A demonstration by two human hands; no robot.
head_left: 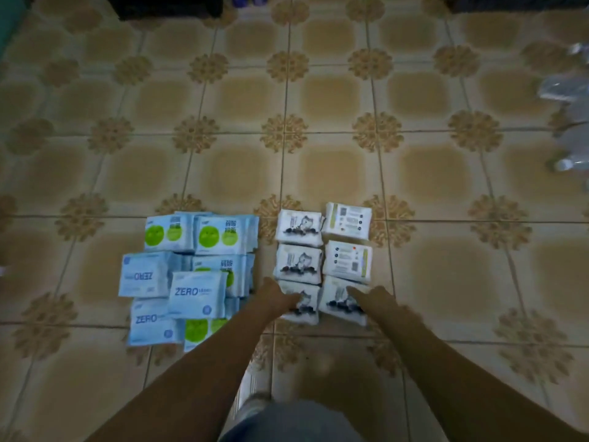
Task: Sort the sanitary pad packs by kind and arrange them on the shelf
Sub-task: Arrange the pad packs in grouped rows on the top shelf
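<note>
Sanitary pad packs lie on the tiled floor in two groups. On the left is a pile of light-blue packs: some with green circles (219, 235), some marked ZERO (195, 293). On the right, white packs with a dark drawing (299, 225) form two columns; two in the right column (349, 218) show their printed backs. My left hand (276, 296) rests on the nearest white pack of the left column (302, 314). My right hand (371, 298) rests on the nearest pack of the right column (338, 299). Blur hides how the fingers lie.
Patterned beige floor tiles (318, 90) stretch ahead. A dark piece of furniture (169, 6) stands at the far top left. Clear plastic-wrapped items (570, 90) lie at the right edge. My knee (296, 422) is at the bottom centre.
</note>
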